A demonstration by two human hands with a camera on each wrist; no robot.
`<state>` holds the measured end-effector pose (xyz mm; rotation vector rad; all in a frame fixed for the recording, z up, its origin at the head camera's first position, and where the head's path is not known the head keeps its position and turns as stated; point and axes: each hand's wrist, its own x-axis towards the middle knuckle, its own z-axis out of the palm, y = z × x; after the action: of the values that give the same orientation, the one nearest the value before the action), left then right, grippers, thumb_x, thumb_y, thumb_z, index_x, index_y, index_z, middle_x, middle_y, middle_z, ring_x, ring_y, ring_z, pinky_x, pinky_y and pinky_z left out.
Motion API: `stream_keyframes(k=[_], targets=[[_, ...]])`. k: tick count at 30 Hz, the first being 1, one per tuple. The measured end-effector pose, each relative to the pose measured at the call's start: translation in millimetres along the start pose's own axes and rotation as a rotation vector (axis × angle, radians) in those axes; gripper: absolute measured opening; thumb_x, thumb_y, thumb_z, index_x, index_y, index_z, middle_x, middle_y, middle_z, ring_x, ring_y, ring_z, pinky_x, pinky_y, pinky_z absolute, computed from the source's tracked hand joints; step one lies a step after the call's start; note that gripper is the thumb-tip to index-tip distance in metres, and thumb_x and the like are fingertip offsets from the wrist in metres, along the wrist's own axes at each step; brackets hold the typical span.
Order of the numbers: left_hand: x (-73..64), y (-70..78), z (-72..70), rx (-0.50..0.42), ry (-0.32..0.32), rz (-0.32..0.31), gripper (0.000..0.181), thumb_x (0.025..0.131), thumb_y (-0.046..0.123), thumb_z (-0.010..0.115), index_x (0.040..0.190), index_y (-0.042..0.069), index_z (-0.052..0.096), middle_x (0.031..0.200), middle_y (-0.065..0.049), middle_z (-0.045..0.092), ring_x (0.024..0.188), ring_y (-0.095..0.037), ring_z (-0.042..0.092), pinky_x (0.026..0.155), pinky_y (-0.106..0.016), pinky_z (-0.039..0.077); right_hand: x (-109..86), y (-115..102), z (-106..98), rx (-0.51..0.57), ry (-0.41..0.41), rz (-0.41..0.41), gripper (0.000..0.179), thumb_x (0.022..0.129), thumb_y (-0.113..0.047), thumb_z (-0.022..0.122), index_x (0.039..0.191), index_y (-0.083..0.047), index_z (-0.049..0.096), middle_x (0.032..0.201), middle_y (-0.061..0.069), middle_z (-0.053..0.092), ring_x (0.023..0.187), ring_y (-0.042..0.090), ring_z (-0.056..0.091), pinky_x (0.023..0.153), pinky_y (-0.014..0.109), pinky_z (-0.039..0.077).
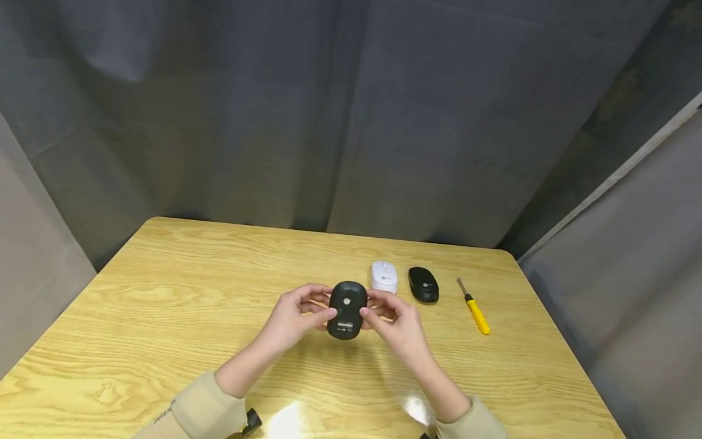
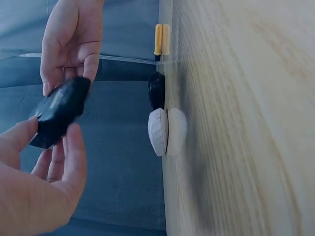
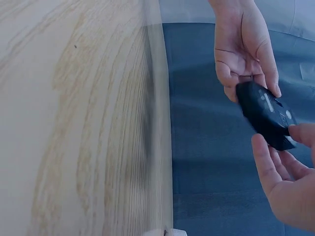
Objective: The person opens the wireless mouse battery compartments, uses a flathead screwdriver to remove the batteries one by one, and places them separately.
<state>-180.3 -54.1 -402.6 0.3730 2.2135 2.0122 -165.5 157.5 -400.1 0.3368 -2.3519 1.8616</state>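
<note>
Between both hands a black computer mouse (image 1: 347, 311) is held up above the table, its underside with a small round light spot and a printed label turned toward the head camera. My left hand (image 1: 296, 314) pinches its left edge, thumb on the underside and fingers behind. On the opposite edge my right hand (image 1: 396, 320) grips it the same way. The left wrist view shows the held mouse (image 2: 61, 112) tilted and slightly blurred, well off the tabletop. Just behind the right hand sits a white mouse (image 1: 384, 276), with a second black mouse (image 1: 423, 285) to its right.
A screwdriver (image 1: 475, 311) with a yellow handle lies at the right of the wooden table (image 1: 164, 317). Grey curtains (image 1: 263, 122) hang behind the table's far edge and along its right side.
</note>
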Motion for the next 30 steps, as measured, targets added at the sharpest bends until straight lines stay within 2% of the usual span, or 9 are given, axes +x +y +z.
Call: stream_keyframes(k=[8, 15, 20, 25, 27, 30], targets=[[-1.6, -0.3, -2.5, -0.073, -0.092, -0.036, 0.052, 0.084, 0.010, 0.071, 0.132, 0.010, 0.051, 0.109, -0.018, 0.058, 0.081, -0.021, 0.066, 0.067, -0.052, 0.055, -1.2, 2, -1, -0.046, -0.035, 0.005, 0.035, 0.083, -0.007, 0.071, 0.117, -0.007, 0.063, 0.096, 0.016, 0.065, 0.073, 0.025, 0.068, 0.061, 0.036, 0.057], [-2.5, -2.0, -3.3, -0.082, -0.135, -0.076, 0.052, 0.085, 0.013, 0.070, 0.132, 0.008, 0.049, 0.109, -0.019, 0.054, 0.081, -0.021, 0.066, 0.069, -0.052, 0.055, -1.3, 5, -3, 0.008, -0.134, 0.053, 0.045, 0.085, -0.007, 0.069, 0.128, -0.005, 0.055, 0.111, 0.022, 0.062, 0.069, 0.017, 0.069, 0.062, 0.039, 0.057], [-3.6, -3.7, -3.3, -0.098, -0.150, -0.108, 0.051, 0.084, 0.012, 0.070, 0.130, 0.005, 0.050, 0.109, -0.020, 0.054, 0.081, -0.022, 0.066, 0.071, -0.053, 0.055, -1.5, 6, -5, 0.001, -0.199, 0.037, 0.047, 0.085, -0.008, 0.069, 0.129, -0.006, 0.054, 0.121, 0.022, 0.059, 0.064, 0.021, 0.067, 0.061, 0.045, 0.056], [-6.4, -5.4, -3.1, -0.132, -0.156, -0.134, 0.051, 0.084, 0.012, 0.070, 0.131, 0.005, 0.050, 0.109, -0.019, 0.053, 0.081, -0.023, 0.066, 0.069, -0.048, 0.056, -4.5, -17, -5, -0.042, -0.250, 0.045, 0.044, 0.085, -0.001, 0.066, 0.127, -0.002, 0.054, 0.123, 0.022, 0.055, 0.066, 0.035, 0.065, 0.059, 0.039, 0.057], [-6.8, -6.9, -2.7, -0.137, -0.152, -0.137, 0.051, 0.084, 0.013, 0.070, 0.130, 0.006, 0.051, 0.108, -0.018, 0.054, 0.079, -0.023, 0.066, 0.068, -0.046, 0.057, -5.0, -26, -4, -0.046, -0.264, 0.064, 0.044, 0.084, 0.002, 0.065, 0.126, 0.000, 0.053, 0.123, 0.023, 0.053, 0.069, 0.033, 0.065, 0.059, 0.037, 0.057], [-7.2, -8.1, -1.7, -0.146, -0.149, -0.141, 0.050, 0.083, 0.013, 0.071, 0.129, 0.006, 0.052, 0.108, -0.019, 0.054, 0.079, -0.024, 0.067, 0.067, -0.045, 0.057, -3.6, -27, -4, -0.044, -0.288, 0.078, 0.046, 0.084, 0.001, 0.066, 0.127, -0.001, 0.053, 0.124, 0.022, 0.051, 0.071, 0.022, 0.064, 0.059, 0.038, 0.057]])
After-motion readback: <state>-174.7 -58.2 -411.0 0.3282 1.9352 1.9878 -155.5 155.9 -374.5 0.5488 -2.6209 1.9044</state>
